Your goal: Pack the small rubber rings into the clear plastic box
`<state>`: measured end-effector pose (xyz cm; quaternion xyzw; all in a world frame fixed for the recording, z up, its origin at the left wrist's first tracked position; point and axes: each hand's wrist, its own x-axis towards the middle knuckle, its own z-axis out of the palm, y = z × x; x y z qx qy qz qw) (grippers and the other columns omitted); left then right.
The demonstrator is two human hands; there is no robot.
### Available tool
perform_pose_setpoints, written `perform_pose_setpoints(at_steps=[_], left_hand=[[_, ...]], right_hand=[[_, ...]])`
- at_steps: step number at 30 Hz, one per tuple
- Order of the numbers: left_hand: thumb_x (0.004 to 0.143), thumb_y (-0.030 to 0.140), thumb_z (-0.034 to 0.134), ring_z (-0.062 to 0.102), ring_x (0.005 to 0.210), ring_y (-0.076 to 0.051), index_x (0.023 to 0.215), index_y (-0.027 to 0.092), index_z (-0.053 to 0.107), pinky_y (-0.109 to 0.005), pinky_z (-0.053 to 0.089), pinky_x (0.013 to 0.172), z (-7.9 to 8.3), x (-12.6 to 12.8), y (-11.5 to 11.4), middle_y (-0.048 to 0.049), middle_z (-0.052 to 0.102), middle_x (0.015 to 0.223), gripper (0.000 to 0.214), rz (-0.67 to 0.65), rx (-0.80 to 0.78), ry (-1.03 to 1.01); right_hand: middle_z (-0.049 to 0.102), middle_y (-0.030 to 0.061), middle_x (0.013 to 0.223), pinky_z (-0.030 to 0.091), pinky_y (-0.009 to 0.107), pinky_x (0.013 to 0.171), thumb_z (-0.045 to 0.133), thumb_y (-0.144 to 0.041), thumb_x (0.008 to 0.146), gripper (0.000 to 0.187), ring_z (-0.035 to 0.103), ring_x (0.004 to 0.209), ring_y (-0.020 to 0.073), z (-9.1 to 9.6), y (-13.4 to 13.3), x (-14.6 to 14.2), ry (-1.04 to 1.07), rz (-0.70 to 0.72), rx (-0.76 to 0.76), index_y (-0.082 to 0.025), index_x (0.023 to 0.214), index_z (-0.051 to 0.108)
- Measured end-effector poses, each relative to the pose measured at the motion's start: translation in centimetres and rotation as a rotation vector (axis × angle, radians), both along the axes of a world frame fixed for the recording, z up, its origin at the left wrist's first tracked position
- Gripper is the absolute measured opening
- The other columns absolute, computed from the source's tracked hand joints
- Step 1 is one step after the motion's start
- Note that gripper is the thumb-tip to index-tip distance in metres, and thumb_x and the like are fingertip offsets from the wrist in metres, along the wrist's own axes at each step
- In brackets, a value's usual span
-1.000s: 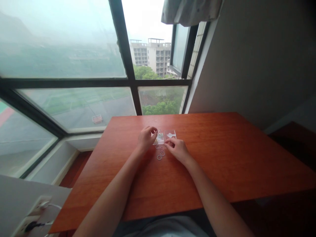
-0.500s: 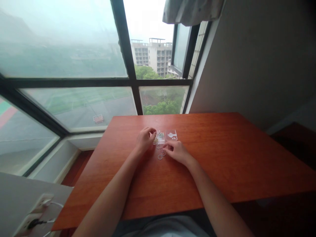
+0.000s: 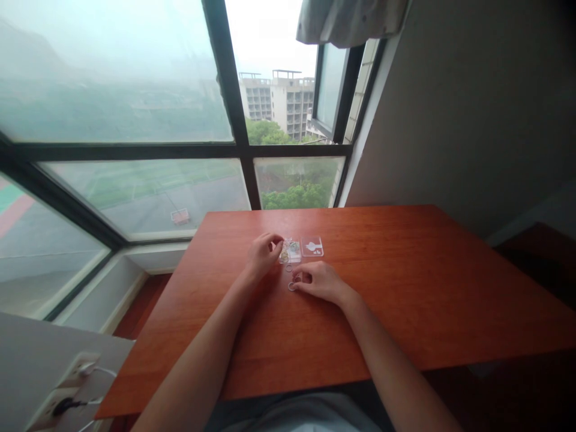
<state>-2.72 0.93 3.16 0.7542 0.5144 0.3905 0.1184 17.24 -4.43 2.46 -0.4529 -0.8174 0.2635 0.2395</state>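
Note:
Two small clear plastic squares lie side by side on the red-brown table (image 3: 405,288): the left square (image 3: 290,251) and the right square (image 3: 312,246) with a white shape on it. Just in front of them lie several small metal rings (image 3: 291,286). My left hand (image 3: 262,255) rests with its fingertips on the left edge of the left square. My right hand (image 3: 318,280) lies over the rings, with thumb and forefinger pinched at one ring; I cannot tell whether the ring is lifted.
A large window with dark frames (image 3: 225,96) stands beyond the table's far edge. A grey wall (image 3: 472,108) runs along the right. At the bottom left a power strip (image 3: 63,396) with a plugged cable lies on a white surface.
My right hand has drawn back from the plastic squares toward me and now covers the rings, fingers pinching. My left hand has barely moved.

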Motion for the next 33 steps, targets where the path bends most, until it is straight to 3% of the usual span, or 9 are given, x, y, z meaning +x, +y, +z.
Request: perform_pose_setpoints(at_steps=[7, 16, 20, 25, 29, 33], left_hand=[[0.08, 0.02, 0.055, 0.05, 0.062, -0.011, 0.083, 0.017, 0.065, -0.023, 0.039, 0.059, -0.1, 0.0, 0.0, -0.0009, 0.063, 0.075, 0.011, -0.016, -0.01, -0.009], [0.08, 0.018, 0.056, 0.05, 0.062, -0.011, 0.082, 0.017, 0.065, -0.022, 0.038, 0.058, -0.1, 0.0, 0.0, -0.001, 0.064, 0.076, 0.01, -0.038, -0.008, -0.021], [0.081, 0.018, 0.056, 0.049, 0.06, -0.01, 0.084, 0.017, 0.065, -0.021, 0.039, 0.057, -0.1, 0.2, -0.1, -0.0009, 0.063, 0.075, 0.01, -0.088, -0.005, -0.066], [0.083, 0.02, 0.055, 0.05, 0.059, -0.008, 0.086, 0.016, 0.066, -0.019, 0.041, 0.056, 0.6, 1.1, -1.0, -0.0012, 0.063, 0.075, 0.012, -0.318, -0.09, -0.113], [0.082, 0.019, 0.055, 0.051, 0.06, -0.009, 0.086, 0.017, 0.068, -0.02, 0.042, 0.057, 1.2, 1.8, -1.9, -0.0013, 0.062, 0.073, 0.013, -0.463, -0.177, -0.043], [0.081, 0.019, 0.056, 0.051, 0.061, -0.01, 0.085, 0.017, 0.069, -0.021, 0.042, 0.058, 1.3, 1.9, -2.2, -0.002, 0.062, 0.072, 0.014, -0.46, -0.191, -0.026]], right_hand=[[0.064, -0.0043, 0.068, 0.034, 0.019, 0.057, 0.069, -0.025, 0.073, 0.017, 0.055, 0.06, 0.0085, -0.2, 0.3, 0.4, -0.015, 0.063, -0.018, -0.025, 0.091, 0.072], [0.067, -0.0018, 0.072, 0.036, 0.019, 0.058, 0.07, -0.025, 0.074, 0.008, 0.055, 0.062, 0.0098, -1.3, 0.7, 0.3, 0.034, 0.085, 0.009, -0.023, 0.081, 0.073], [0.064, -0.0016, 0.068, 0.036, 0.02, 0.057, 0.067, -0.024, 0.076, 0.007, 0.053, 0.059, 0.0098, -1.3, 0.9, 0.3, 0.133, -0.052, 0.067, -0.021, 0.081, 0.071], [0.059, -0.0013, 0.063, 0.035, 0.021, 0.056, 0.063, -0.027, 0.08, 0.01, 0.051, 0.057, 0.0109, -0.5, 1.2, 0.6, 0.195, -0.251, 0.181, -0.019, 0.08, 0.069], [0.057, -0.0015, 0.06, 0.035, 0.022, 0.055, 0.062, -0.031, 0.08, 0.014, 0.049, 0.055, 0.0113, -0.3, 1.3, 0.7, 0.196, -0.289, 0.181, -0.019, 0.078, 0.069], [0.057, -0.0009, 0.06, 0.035, 0.022, 0.055, 0.061, -0.033, 0.08, 0.016, 0.049, 0.056, 0.0116, -0.5, 1.5, 0.8, 0.183, -0.315, 0.186, -0.019, 0.077, 0.068]])
